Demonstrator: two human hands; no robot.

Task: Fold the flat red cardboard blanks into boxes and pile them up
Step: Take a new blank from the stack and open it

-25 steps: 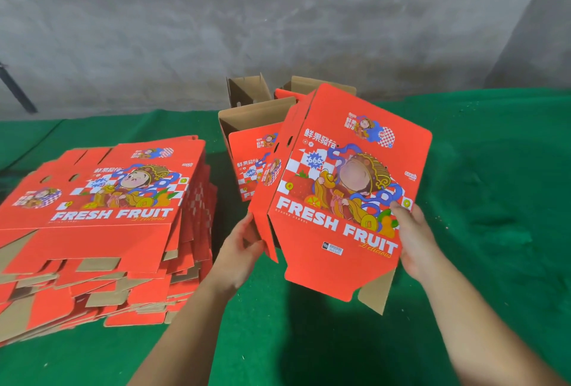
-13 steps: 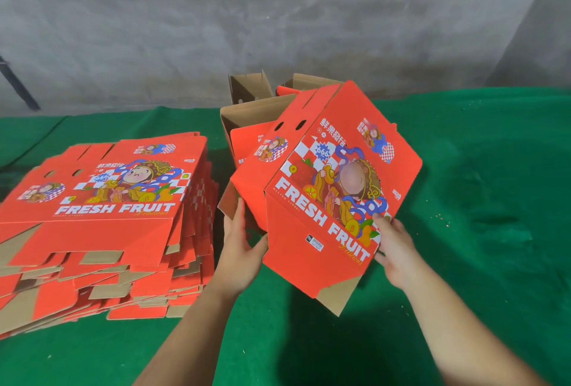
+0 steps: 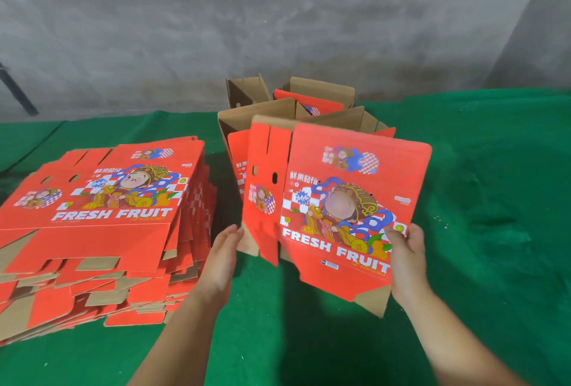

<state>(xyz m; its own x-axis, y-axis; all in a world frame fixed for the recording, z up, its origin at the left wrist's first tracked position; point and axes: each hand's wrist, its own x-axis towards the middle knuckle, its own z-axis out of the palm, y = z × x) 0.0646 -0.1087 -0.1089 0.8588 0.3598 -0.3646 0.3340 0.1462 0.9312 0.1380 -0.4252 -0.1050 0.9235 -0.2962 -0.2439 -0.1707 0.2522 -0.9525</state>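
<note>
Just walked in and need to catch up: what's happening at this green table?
A person is opening a red cardboard blank into a box. The right hand grips its lower right edge; the left hand presses straight fingers against its left side panel. A stack of flat blanks lies to the left, folded boxes behind.

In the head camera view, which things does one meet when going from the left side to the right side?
Stack of flat red blanks → left hand → red box being opened, held upright → right hand → bare green cloth. The folded boxes behind the held one overlap it, so they are left out.
</note>
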